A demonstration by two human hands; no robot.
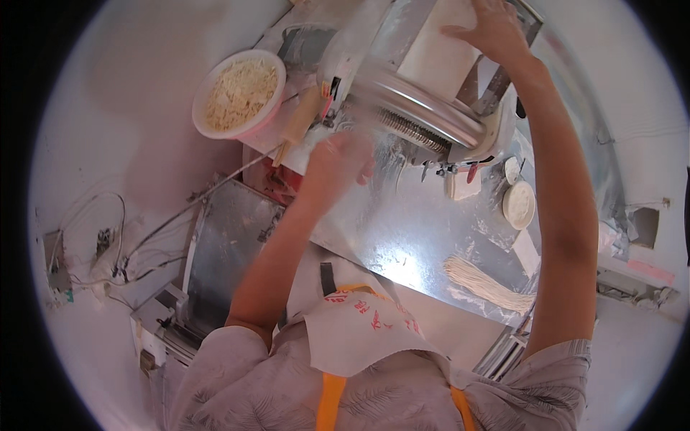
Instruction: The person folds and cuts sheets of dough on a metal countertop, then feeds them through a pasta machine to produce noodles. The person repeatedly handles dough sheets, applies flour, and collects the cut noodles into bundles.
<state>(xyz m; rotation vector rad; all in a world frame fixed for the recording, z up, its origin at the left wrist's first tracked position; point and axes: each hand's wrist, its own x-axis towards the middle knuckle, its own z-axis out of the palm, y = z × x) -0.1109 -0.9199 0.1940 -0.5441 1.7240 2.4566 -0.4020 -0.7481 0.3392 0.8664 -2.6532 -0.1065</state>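
My right hand (498,32) is at the top of a dough sheeter and noodle machine (496,132), fingers spread. Its thumb lies over a pale dough sheet (442,48) that slopes down to the polished metal roller (426,102). Whether the fingertips press on the sheet or on the machine's side is hard to make out. My left hand (342,161) is blurred, with curled fingers, in front of the left end of the rollers. I cannot see whether it holds anything. Below the roller sits a ridged cutter (415,131).
A pink-and-white tub (200,116) of crumbly dough stands at the left, near a wooden roller (303,116). On the floury metal table (372,226) lie a noodle bundle (485,285), a small bowl of white powder (519,204) and a white block (463,185). Cables (161,237) run at the left.
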